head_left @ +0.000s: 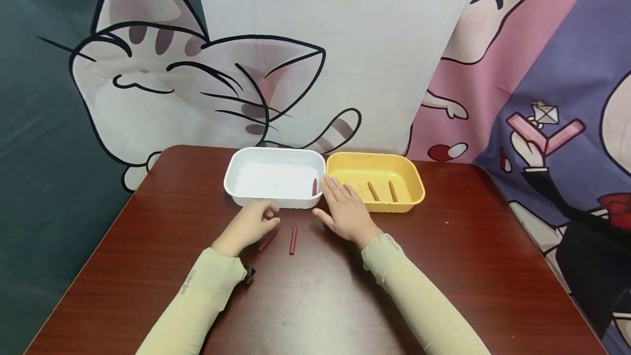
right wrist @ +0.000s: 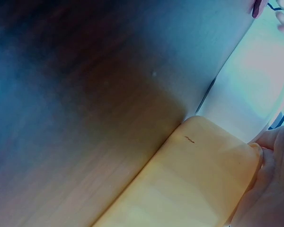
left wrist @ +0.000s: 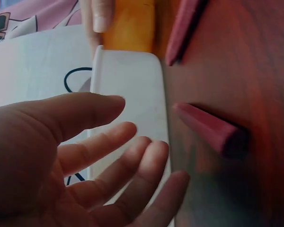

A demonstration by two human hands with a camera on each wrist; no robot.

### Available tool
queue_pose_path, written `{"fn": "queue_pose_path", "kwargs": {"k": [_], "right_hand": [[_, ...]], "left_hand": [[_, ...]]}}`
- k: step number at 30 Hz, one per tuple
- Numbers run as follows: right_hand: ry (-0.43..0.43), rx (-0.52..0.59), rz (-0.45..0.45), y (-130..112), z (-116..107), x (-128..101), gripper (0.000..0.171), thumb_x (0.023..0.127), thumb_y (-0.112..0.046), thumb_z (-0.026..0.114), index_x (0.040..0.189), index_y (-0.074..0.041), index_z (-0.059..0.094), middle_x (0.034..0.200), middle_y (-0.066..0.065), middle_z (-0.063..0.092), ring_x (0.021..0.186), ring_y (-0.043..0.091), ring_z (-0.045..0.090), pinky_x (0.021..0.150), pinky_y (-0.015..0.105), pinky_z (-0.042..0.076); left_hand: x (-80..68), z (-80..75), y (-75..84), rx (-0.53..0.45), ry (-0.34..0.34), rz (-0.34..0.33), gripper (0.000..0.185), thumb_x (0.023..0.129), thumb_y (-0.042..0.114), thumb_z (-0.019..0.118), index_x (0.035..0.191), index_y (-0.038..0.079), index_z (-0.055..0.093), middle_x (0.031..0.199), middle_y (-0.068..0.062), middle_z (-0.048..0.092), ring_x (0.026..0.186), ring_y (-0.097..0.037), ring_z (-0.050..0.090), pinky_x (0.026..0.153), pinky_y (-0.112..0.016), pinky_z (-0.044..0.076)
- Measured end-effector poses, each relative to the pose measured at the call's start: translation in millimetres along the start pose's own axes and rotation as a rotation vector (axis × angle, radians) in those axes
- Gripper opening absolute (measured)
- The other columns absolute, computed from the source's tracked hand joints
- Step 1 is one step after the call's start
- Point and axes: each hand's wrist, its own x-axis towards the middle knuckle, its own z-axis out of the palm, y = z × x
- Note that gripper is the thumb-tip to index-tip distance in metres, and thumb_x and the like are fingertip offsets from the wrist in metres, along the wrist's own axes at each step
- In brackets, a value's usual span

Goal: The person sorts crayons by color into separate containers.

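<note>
My left hand [head_left: 248, 227] hovers just in front of the white tray [head_left: 241, 197], fingers loosely bent with nothing between them; the left wrist view shows the thumb and fingertips apart. Beside its fingertips a dark red crayon [head_left: 268, 239] lies slanted on the table. A second red crayon [head_left: 293, 239] lies a little to the right. My right hand [head_left: 345, 213] rests with straight fingers over the near rims where the white tray meets the yellow tray [head_left: 416, 190]. One red crayon [head_left: 314, 187] sits in the white tray; two orange-brown crayons [head_left: 373, 191] lie in the yellow one.
Both trays stand side by side near the far edge of the brown wooden table [head_left: 305, 300]. Behind it hangs a cloth backdrop [head_left: 384, 59] printed with cartoon figures. A small dark object [head_left: 250, 274] shows at the left wrist.
</note>
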Motion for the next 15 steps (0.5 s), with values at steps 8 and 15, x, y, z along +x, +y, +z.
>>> {"fn": "queue_pose_path", "kwargs": {"k": [8,15], "right_hand": [[0.002,-0.009,-0.005,0.2,0.6,0.6,0.075,0.106,-0.051,0.045,0.160,-0.003,0.026,0.167,0.012,0.021,0.155,0.028,0.017,0.124,0.051,0.018],[-0.011,-0.002,0.008,0.3,-0.2,0.6,0.077,0.105,-0.053,0.044,0.161,-0.004,0.023,0.168,0.011,0.020,0.155,0.027,0.016,0.124,0.049,0.015]], "left_hand": [[-5.8,9.0,0.3,0.106,-0.028,-0.073,0.022,0.091,0.013,0.074,0.109,0.001,0.069,0.096,-0.008,0.067,0.091,-0.024,0.064,0.084,-0.043,0.053],[-9.1,13.1,6.4,0.153,-0.038,-0.143,0.024,0.087,0.015,0.080,0.104,0.001,0.069,0.093,-0.008,0.064,0.089,-0.024,0.060,0.083,-0.043,0.052]]}}
